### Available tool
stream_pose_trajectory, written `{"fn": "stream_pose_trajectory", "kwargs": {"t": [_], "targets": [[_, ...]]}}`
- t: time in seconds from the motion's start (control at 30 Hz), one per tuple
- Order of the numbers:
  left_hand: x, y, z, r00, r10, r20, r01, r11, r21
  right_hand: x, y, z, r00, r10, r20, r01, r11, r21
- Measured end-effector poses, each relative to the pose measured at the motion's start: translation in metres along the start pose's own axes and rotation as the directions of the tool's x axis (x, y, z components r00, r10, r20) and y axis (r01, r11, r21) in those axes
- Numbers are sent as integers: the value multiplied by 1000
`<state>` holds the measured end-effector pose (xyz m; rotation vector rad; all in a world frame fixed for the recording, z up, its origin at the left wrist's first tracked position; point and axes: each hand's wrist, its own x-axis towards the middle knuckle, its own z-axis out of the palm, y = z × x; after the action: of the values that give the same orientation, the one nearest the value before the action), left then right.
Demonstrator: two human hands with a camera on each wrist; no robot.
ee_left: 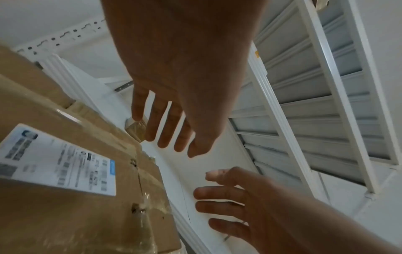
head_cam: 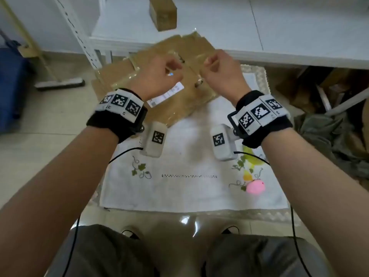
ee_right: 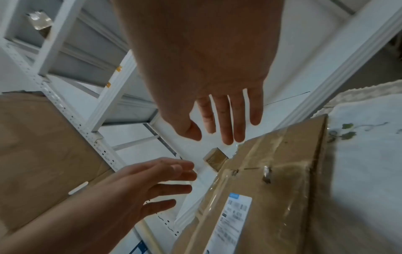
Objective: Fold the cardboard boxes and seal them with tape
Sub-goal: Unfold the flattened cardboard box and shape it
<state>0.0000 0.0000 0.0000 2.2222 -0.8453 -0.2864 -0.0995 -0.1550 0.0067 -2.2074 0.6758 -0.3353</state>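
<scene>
Flattened cardboard box (head_cam: 159, 80) is lying on the floor, its near part overlapping the far edge of a white embroidered cloth (head_cam: 189, 188); a white shipping label (head_cam: 166, 94) is facing up and clear tape is glinting along its seams. Left hand (head_cam: 159, 76) and right hand (head_cam: 221, 74) are hovering above the box, near each other but apart. In the 2 wrist views the fingers of both hands are reaching forward, loosely spread, gripping nothing; from the head view they look partly curled. 1 small folded box (head_cam: 162, 13) is sitting on the white shelf (head_cam: 259, 37) beyond. A pink ball (head_cam: 255, 186) is resting on the cloth, toward its near right corner.
</scene>
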Motion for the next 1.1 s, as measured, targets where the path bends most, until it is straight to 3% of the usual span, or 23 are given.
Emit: {"fn": "stream_pose_trajectory", "kwargs": {"t": [0.23, 0.33, 0.5, 0.6, 0.7, 0.97, 1.1], "targets": [[-3, -42, 40, 999, 51, 5, -51, 997, 54, -4, 43, 41, 997, -11, 74, 13, 1000, -25], [-7, -58, 53, 997, 78, -13, -75, 983, 165, -13, 57, 57, 996, -3, 90, 3, 1000, -1], [-32, -80, 76, 995, -87, 57, 62, 937, 344, -45, 60, 69, 984, 39, 174, -43, 999, 15], [-48, -82, 92, 996, -84, 13, 64, 849, 524, -61, 59, 71, 966, 113, 233, -123, 992, 25], [-53, -79, 94, 997, -40, -68, 71, 816, 573, -69, 60, 73, 956, 157, 248, -185, 978, 94], [-42, -79, 82, 999, -30, 29, 7, 817, 577, -81, 63, 77, 922, 241, 302, -318, 918, 237], [-45, -71, 74, 1000, -12, 8, 4, 726, 688, -91, 62, 74, 907, 244, 343, -352, 887, 299]]}}
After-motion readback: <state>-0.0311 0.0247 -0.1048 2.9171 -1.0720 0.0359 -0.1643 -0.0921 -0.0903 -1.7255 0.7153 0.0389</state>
